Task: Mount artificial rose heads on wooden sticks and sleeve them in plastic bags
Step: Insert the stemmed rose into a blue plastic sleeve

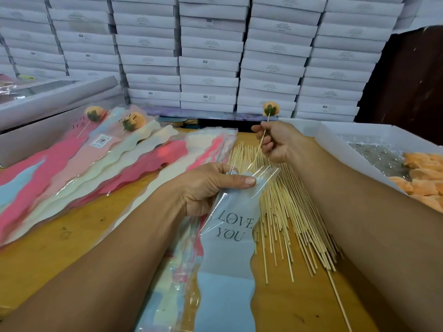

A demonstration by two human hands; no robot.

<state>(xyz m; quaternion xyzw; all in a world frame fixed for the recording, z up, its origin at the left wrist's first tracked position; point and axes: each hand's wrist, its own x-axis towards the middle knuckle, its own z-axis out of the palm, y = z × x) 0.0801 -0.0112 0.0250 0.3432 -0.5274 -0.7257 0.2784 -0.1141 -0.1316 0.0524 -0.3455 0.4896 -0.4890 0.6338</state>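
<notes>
My left hand (203, 185) grips the open top of a blue plastic bag (227, 250) printed LOVE YOU, thumb pressed on its clear flap. My right hand (275, 140) pinches a wooden stick (260, 146) with an orange rose head (271, 109) mounted on its far end. The stick's lower end points down at the mouth of the bag. A heap of loose wooden sticks (287, 212) lies on the table under both hands.
Two sleeved roses (131, 122) lie on a fan of pink, cream and blue bags (96, 168) at the left. More bags are stacked at the centre. A white box with orange rose heads (422, 178) sits at the right. Stacked white cartons (208, 56) form a wall behind.
</notes>
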